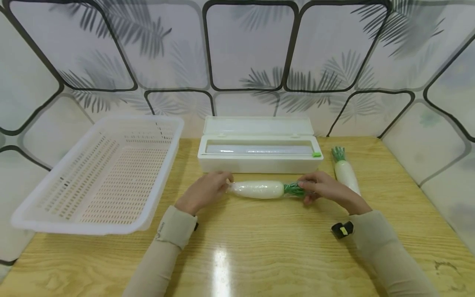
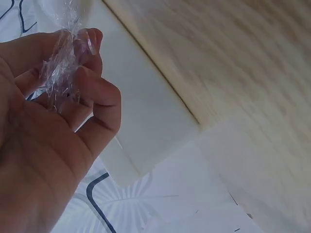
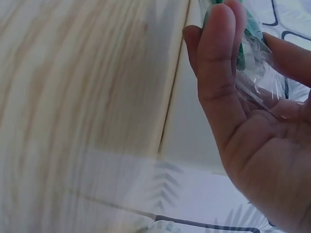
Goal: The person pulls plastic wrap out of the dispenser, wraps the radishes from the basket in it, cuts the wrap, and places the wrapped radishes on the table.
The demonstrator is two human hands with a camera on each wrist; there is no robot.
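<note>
A white radish (image 1: 259, 189) with green cut stalks lies sideways in front of the long white box, wrapped in clear plastic film. At its left tip, my left hand (image 1: 208, 190) pinches the bunched end of the film; in the left wrist view the crumpled film (image 2: 63, 73) sits between thumb and curled fingers. At the stalk end, my right hand (image 1: 326, 189) grips the film around the green stalks (image 1: 294, 189). The right wrist view shows loose film (image 3: 257, 68) and some green between thumb and fingers.
Behind the radish stands a film dispenser box (image 1: 259, 165), lid raised, a roll inside and a green slider at its right. A second radish (image 1: 346, 175) lies to the right, partly behind my right hand. A white perforated basket (image 1: 111, 228) stands on the left of the wooden table (image 1: 259, 255).
</note>
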